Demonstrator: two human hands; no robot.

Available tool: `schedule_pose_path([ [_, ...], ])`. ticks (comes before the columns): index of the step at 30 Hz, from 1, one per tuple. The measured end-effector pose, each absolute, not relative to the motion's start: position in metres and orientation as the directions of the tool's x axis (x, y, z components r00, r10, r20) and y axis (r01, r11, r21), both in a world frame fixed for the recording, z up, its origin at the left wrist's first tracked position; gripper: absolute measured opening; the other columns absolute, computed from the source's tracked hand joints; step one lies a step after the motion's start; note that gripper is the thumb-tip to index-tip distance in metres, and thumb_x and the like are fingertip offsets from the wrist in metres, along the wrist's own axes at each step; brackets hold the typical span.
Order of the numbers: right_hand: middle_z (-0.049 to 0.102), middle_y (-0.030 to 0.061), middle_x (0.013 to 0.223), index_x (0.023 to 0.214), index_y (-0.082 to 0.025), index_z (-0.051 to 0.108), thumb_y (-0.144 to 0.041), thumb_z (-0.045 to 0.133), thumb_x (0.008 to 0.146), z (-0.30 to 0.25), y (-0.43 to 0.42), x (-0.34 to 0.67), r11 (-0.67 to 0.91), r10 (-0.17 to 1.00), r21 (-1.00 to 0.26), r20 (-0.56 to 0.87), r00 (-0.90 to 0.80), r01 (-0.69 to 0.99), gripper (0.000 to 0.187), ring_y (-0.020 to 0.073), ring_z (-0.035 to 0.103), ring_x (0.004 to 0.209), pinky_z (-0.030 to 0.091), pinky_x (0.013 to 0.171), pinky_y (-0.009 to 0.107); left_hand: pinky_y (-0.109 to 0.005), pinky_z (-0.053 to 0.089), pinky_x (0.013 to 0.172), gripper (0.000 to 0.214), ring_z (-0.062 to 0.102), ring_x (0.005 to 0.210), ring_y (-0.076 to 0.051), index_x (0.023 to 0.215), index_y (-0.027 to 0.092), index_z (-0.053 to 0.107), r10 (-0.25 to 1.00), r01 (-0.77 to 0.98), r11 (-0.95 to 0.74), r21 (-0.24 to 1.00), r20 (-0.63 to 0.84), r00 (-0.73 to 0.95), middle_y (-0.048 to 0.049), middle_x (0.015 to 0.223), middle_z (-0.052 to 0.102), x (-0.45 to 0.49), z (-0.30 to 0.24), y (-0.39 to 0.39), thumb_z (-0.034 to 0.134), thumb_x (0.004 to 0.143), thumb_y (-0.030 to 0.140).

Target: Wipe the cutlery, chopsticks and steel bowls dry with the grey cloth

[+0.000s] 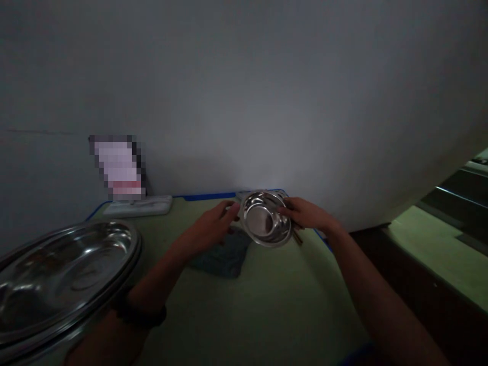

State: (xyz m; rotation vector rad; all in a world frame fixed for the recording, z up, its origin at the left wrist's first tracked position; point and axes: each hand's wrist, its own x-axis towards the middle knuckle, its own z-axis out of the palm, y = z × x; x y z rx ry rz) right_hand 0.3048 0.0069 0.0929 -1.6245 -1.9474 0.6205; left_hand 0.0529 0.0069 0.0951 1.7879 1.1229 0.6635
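A small shiny steel bowl is tilted up on its edge above the green table, its hollow facing me. My right hand grips its right rim, fingers curled over the edge. My left hand reaches to the bowl's left rim, fingertips touching or nearly touching it. A dark blue-grey cloth lies on the table just under my left hand.
Large stacked steel plates sit at the near left. A white flat tray and a blurred-out upright item stand at the back left against the grey wall. The table's right edge drops to a dark gap and a green floor.
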Motion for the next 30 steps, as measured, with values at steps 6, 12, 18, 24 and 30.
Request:
schedule_pose_path([
  [6,0.066,0.0086,0.076,0.088,-0.009,0.063,-0.048,0.035,0.084,0.086,-0.011,0.396,-0.005,0.988,-0.445,-0.138,-0.063,0.895,0.048,0.0139,0.055,0.061,0.041,0.055,0.024,-0.028,0.049,0.053,0.044,0.065,0.075,-0.022,0.101,0.019,0.059,0.829,0.504,-0.331,0.798,-0.009,0.559,-0.0102,0.098,0.067,0.066,0.087,0.002,0.038,0.083,0.053],
  [12,0.07,0.0113,0.086,0.088,-0.01,0.067,-0.038,0.044,0.083,0.073,-0.027,0.434,-0.128,0.94,-0.224,-0.337,0.047,0.966,0.037,0.0189,0.062,0.075,0.045,0.065,0.025,-0.032,0.049,0.066,0.04,0.064,0.082,-0.024,0.094,0.021,0.065,0.783,0.556,-0.453,0.697,0.014,0.621,-0.0094,0.097,0.069,0.069,0.09,-0.002,0.039,0.083,0.049],
  [18,0.068,0.0144,0.101,0.1,-0.011,0.065,-0.035,0.051,0.08,0.065,-0.019,0.424,-0.194,0.944,-0.144,-0.296,0.145,0.97,0.035,0.0227,0.062,0.088,0.045,0.071,0.028,-0.036,0.046,0.078,0.04,0.062,0.089,-0.025,0.097,0.019,0.065,0.778,0.615,-0.508,0.603,0.015,0.628,-0.0103,0.1,0.068,0.066,0.091,-0.003,0.038,0.083,0.045],
  [24,0.067,0.0153,0.103,0.097,-0.013,0.067,-0.025,0.052,0.078,0.073,-0.015,0.421,-0.225,0.94,-0.052,-0.274,0.202,0.973,0.027,0.0242,0.063,0.093,0.045,0.072,0.029,-0.036,0.046,0.079,0.039,0.063,0.088,-0.024,0.099,0.02,0.063,0.792,0.64,-0.51,0.574,0.025,0.61,-0.0081,0.1,0.068,0.053,0.092,-0.002,0.038,0.084,0.046],
  [30,0.067,0.0162,0.103,0.098,-0.01,0.067,-0.021,0.055,0.076,0.073,-0.023,0.428,-0.253,0.931,-0.017,-0.277,0.239,0.967,0.027,0.0244,0.064,0.091,0.045,0.071,0.028,-0.034,0.045,0.079,0.039,0.062,0.088,-0.022,0.1,0.019,0.063,0.784,0.648,-0.528,0.55,0.022,0.62,-0.0083,0.101,0.068,0.048,0.099,0.0,0.038,0.084,0.044],
])
